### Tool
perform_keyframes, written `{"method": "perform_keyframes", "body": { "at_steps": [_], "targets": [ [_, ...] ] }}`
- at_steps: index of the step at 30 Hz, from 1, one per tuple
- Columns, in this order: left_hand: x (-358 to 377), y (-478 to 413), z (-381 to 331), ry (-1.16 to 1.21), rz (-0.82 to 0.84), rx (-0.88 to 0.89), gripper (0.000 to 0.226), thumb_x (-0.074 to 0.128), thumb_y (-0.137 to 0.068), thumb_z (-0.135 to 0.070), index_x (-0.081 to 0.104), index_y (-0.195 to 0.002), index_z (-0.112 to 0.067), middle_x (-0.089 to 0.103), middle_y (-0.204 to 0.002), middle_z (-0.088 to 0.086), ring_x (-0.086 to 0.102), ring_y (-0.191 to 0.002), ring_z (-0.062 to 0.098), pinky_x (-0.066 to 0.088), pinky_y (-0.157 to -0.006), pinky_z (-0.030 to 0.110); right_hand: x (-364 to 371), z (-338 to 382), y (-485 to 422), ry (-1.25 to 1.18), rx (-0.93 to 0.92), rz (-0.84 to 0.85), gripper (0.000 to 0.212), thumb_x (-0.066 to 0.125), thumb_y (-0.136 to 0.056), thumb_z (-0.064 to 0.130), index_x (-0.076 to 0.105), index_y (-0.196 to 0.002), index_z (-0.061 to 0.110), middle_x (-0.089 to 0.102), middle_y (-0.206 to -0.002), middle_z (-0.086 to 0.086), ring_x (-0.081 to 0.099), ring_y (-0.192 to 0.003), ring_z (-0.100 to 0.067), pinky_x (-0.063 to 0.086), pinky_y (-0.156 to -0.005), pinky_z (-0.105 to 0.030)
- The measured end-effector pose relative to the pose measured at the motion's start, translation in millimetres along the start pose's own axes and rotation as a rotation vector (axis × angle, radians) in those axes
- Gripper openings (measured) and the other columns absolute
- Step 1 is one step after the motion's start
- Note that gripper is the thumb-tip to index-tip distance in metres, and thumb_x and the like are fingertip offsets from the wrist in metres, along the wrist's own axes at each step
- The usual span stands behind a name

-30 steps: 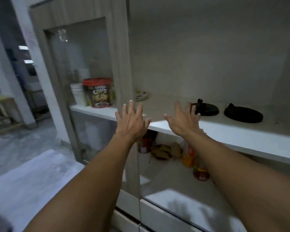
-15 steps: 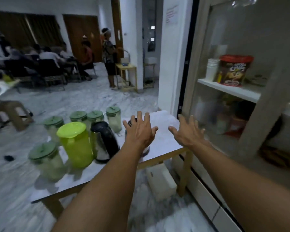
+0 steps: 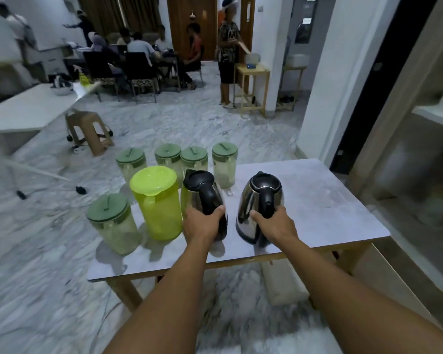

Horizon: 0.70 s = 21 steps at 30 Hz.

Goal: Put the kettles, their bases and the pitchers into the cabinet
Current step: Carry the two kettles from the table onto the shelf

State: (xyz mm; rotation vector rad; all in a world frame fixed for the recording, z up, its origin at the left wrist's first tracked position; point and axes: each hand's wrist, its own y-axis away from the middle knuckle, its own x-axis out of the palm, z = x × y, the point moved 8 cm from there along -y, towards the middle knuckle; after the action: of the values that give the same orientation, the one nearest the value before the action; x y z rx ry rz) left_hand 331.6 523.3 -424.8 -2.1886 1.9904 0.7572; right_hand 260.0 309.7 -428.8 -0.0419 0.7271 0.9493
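Two steel kettles with black lids and handles stand on a small grey table (image 3: 330, 208). My left hand (image 3: 202, 222) grips the handle of the left kettle (image 3: 198, 192). My right hand (image 3: 273, 223) grips the handle of the right kettle (image 3: 260, 200). A bright green pitcher (image 3: 157, 203) stands just left of the left kettle. Several clear pitchers with dull green lids stand around it: one at the front left (image 3: 113, 223), the others in a row behind (image 3: 193, 159). The cabinet (image 3: 420, 154) shows blurred at the right edge.
A white box (image 3: 281, 282) lies on the marble floor under the table. A plastic stool (image 3: 90, 129) and a white table (image 3: 28, 108) stand to the left. People sit and stand at the back of the room. A white pillar (image 3: 325, 85) rises beside the cabinet.
My view swung left from the cabinet shelf with the two bases to the table. Both hands were open in the air and have now closed on the kettle handles.
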Motion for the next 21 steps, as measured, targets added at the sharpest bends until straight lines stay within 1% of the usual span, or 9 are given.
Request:
{"method": "perform_keyframes", "body": {
  "at_steps": [3,5,6,8,10,12,14,17,21],
  "targets": [
    [28.1,-27.5,12.4,0.058,0.023,-0.055,0.061,0.081,-0.071,-0.047,0.069,-0.117,-0.009,0.073,-0.111,0.011,0.068,-0.101,0.032,0.055,-0.091,0.042,13.0,-14.9,-32.9,-0.124,0.081,-0.016,0.059,0.071,-0.082,0.049,0.056,-0.126,0.014,0.065,-0.119,-0.014,0.06,-0.112,-0.036,0.05,-0.094,-0.042],
    [46.6,-38.7,20.2,0.081,0.046,-0.096,0.051,0.08,-0.074,-0.042,0.071,-0.111,-0.009,0.074,-0.106,0.01,0.068,-0.097,0.031,0.056,-0.089,0.043,20.0,-23.8,-49.5,-0.194,0.116,-0.038,0.053,0.073,-0.08,0.047,0.06,-0.121,0.015,0.067,-0.113,-0.012,0.061,-0.109,-0.036,0.05,-0.096,-0.045],
    [55.3,-43.4,23.5,0.103,0.059,-0.104,0.042,0.078,-0.077,-0.037,0.07,-0.109,-0.01,0.074,-0.102,0.008,0.068,-0.093,0.03,0.057,-0.085,0.04,23.2,-26.9,-55.5,-0.219,0.127,-0.058,0.051,0.073,-0.08,0.045,0.061,-0.12,0.016,0.068,-0.111,-0.011,0.061,-0.108,-0.036,0.05,-0.096,-0.045],
    [67.7,-46.8,22.9,0.151,0.074,-0.088,0.014,0.069,-0.084,-0.021,0.065,-0.095,-0.013,0.066,-0.08,0.004,0.061,-0.071,0.022,0.054,-0.065,0.028,28.1,-29.4,-65.2,-0.265,0.135,-0.102,0.041,0.071,-0.08,0.038,0.062,-0.115,0.018,0.07,-0.104,-0.01,0.063,-0.102,-0.035,0.051,-0.093,-0.045],
    [71.8,-47.1,19.4,0.197,0.062,-0.066,0.003,0.063,-0.084,-0.01,0.06,-0.085,-0.009,0.056,-0.067,0.004,0.052,-0.061,0.023,0.045,-0.058,0.028,29.5,-26.8,-72.8,-0.307,0.131,-0.135,0.032,0.067,-0.08,0.031,0.064,-0.11,0.018,0.071,-0.097,-0.009,0.065,-0.097,-0.034,0.053,-0.089,-0.043],
    [71.0,-46.2,16.1,0.248,0.069,-0.059,0.003,0.061,-0.083,-0.007,0.061,-0.086,-0.007,0.055,-0.068,0.006,0.049,-0.059,0.022,0.043,-0.054,0.028,26.3,-21.3,-77.9,-0.327,0.117,-0.148,0.025,0.065,-0.081,0.025,0.065,-0.105,0.016,0.069,-0.093,-0.008,0.064,-0.094,-0.033,0.053,-0.085,-0.04],
    [66.8,-46.4,10.5,0.242,0.099,-0.031,0.007,0.062,-0.08,-0.01,0.063,-0.086,-0.005,0.058,-0.07,0.007,0.05,-0.059,0.019,0.043,-0.047,0.022,18.7,-15.7,-77.6,-0.319,0.102,-0.16,0.018,0.064,-0.082,0.021,0.064,-0.099,0.016,0.066,-0.088,-0.006,0.062,-0.09,-0.032,0.052,-0.082,-0.038],
    [58.2,-46.0,-9.3,0.216,0.149,0.065,0.014,0.062,-0.072,-0.019,0.067,-0.075,-0.006,0.064,-0.067,0.004,0.056,-0.063,0.021,0.047,-0.063,0.029,2.1,-8.5,-66.1,-0.325,0.083,-0.207,0.016,0.063,-0.081,0.02,0.064,-0.097,0.018,0.063,-0.082,-0.004,0.061,-0.085,-0.031,0.053,-0.078,-0.038],
    [43.5,-24.2,-66.5,0.241,0.243,0.226,0.016,0.058,-0.079,-0.012,0.063,-0.064,-0.013,0.064,-0.062,0.002,0.056,-0.057,0.015,0.046,-0.06,0.024,-38.2,16.9,-35.7,-0.351,0.033,-0.325,0.015,0.062,-0.079,0.016,0.064,-0.094,0.02,0.062,-0.077,-0.003,0.061,-0.081,-0.031,0.049,-0.071,-0.034]
  ]
}}
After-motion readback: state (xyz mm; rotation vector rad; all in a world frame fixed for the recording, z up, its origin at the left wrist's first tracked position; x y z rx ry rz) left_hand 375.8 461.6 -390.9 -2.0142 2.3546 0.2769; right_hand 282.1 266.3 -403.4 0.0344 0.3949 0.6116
